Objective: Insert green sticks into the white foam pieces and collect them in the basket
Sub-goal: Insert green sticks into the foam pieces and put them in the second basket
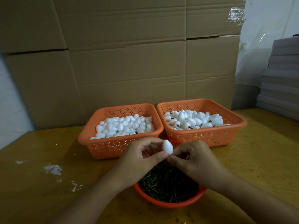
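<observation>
In the head view, a white foam piece [167,147] is held upright, pointed end up, above the round bowl of green sticks [168,183]. It is pinched by the left hand [142,157] between thumb and curled fingers, presumably to steady it for insertion. The right hand [192,157] is curled at the piece's base, its fingertips pinched together there — a stick is probably held, though none can be made out. The left basket [97,143] holds plain pieces; the right basket [239,125] holds stemmed ones, so finished work is judged to go there.
</observation>
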The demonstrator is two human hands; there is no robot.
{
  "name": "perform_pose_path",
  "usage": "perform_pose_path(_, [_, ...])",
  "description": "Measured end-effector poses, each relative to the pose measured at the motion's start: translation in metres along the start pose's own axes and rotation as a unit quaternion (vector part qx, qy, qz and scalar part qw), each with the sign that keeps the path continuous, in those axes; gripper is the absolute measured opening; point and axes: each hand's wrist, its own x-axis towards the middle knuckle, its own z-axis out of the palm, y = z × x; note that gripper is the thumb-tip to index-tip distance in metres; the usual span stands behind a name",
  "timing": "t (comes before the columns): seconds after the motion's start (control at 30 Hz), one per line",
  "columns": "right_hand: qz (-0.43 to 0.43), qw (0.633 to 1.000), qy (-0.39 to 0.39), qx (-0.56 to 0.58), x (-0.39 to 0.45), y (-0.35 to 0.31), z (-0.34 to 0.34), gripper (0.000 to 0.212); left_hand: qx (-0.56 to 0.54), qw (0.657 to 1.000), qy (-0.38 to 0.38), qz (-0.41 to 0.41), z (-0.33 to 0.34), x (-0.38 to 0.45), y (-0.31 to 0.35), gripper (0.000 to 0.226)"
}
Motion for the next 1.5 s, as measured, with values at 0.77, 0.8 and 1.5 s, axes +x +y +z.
perform_pose_path(0.77, [-0.002,1.0,-0.011,-0.006,-0.0006,-0.0012,-0.0002,0.014,-0.025,1.0,-0.009,0.004,-0.0005,0.0018,-0.0014,0.025])
perform_pose_path(0.8, [-0.005,1.0,-0.015,-0.011,-0.0004,-0.001,-0.0004,0.015,-0.023,1.0,-0.011,0.003,-0.0006,0.002,-0.0013,0.025])
perform_pose_path(1.5, [-0.015,0.999,-0.021,-0.031,0.0006,0.0004,-0.0002,0.012,-0.006,1.0,-0.016,0.003,-0.0013,0.0008,-0.0011,0.024])
